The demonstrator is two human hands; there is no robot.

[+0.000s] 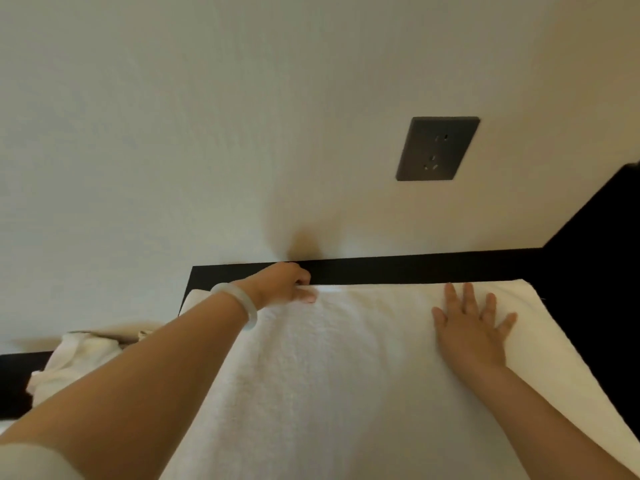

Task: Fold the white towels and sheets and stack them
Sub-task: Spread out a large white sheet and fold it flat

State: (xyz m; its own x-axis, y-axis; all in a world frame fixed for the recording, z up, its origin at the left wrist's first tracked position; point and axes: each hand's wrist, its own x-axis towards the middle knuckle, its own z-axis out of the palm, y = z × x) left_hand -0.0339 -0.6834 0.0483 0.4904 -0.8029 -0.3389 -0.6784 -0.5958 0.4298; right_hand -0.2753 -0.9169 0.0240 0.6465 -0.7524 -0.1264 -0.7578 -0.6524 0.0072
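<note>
Currently mid-fold: white towel (pixel 329 358) spread under both hands on black surface (pixel 433 268). Left hand (pixel 284 284) pinches far edge; right hand (pixel 474 327) flat, fingers splayed, pressing. Likely next: align edge, smooth. Crumpled linen (pixel 76 358) beside left forearm, unfolded.

No readable text, labels, brands or numbers anywhere in view. The dark wall socket plate (pixel 438 148) shows only its pin slots, with no marking I can make out. The white towel (pixel 346 358) shows plain fabric, no tag or print legible.
</note>
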